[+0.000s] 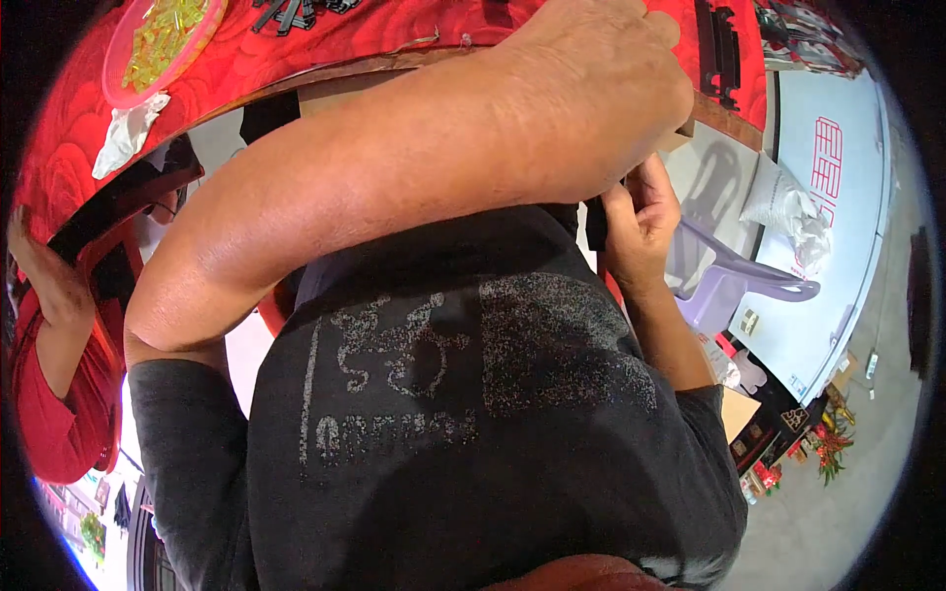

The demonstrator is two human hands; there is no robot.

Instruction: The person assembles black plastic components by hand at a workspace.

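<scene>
My left forearm crosses the view, and my left hand (626,64) is over the table's edge at the upper right. Its fingers are curled in, partly cut off by the top of the view, so what they hold is hidden. Below that wrist my right hand (645,217) is closed, thumb against bent fingers. A narrow black piece (596,225) shows beside the right thumb; its other end disappears behind my left forearm. Close to my left hand, several long black strips (719,54) lie on the red-clothed table (246,64).
At the far left of the table, a pink basket (110,87) holds yellow translucent pieces (163,44) near a crumpled white tissue (128,135). More black strips (291,14) lie farther right. Another person's arm (59,295) is at left. A lilac plastic chair (724,286) stands right.
</scene>
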